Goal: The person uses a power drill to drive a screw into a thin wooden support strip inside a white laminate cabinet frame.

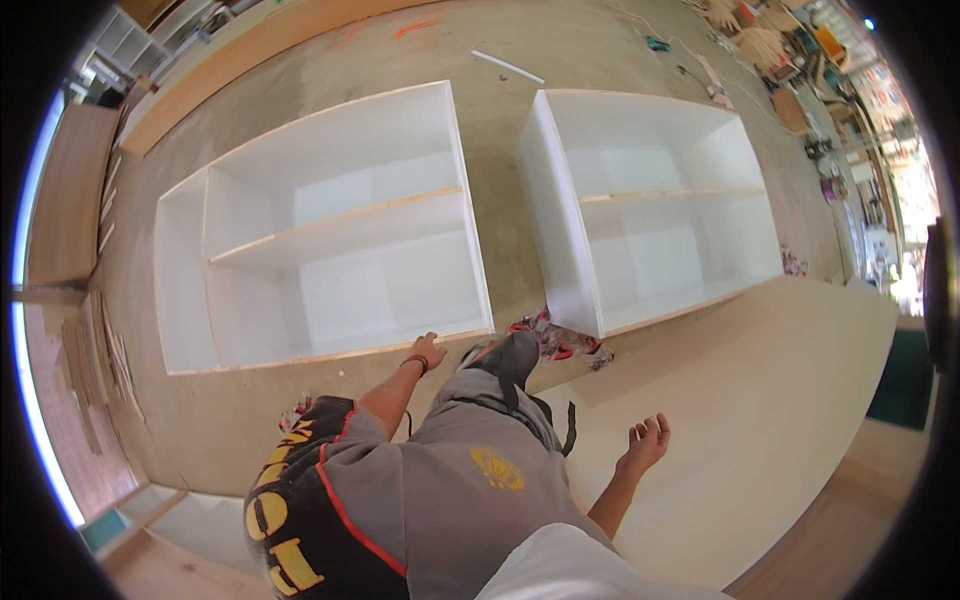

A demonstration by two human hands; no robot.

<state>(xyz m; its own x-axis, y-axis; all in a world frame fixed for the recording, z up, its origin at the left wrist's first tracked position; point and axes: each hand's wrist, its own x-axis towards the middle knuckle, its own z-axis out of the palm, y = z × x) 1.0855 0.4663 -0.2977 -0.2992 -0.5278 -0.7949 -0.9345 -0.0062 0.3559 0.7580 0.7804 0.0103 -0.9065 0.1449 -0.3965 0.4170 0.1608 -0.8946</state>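
My left hand (427, 351) is at the near edge of a white open-fronted cabinet (340, 350), its fingers apart and touching the rim. This cabinet lies on its back and is split inside by a long divider (340, 225) and a narrow end compartment (182, 285). To the right, my right hand (648, 446) hangs over a large pale flat panel (760, 400), fingers loosely bent and apart, with nothing in it. A second white cabinet (680, 240) with one divider lies farther off on the right. My knee and shoe area sits between the two cabinets.
Red-and-grey crumpled material (560, 338) lies by the right cabinet's near corner. A white strip (508, 67) is on the concrete floor beyond. A long wooden board (250, 55) runs along the far left. Clutter (790, 60) lines the right side, with cables and a green tool (657, 44).
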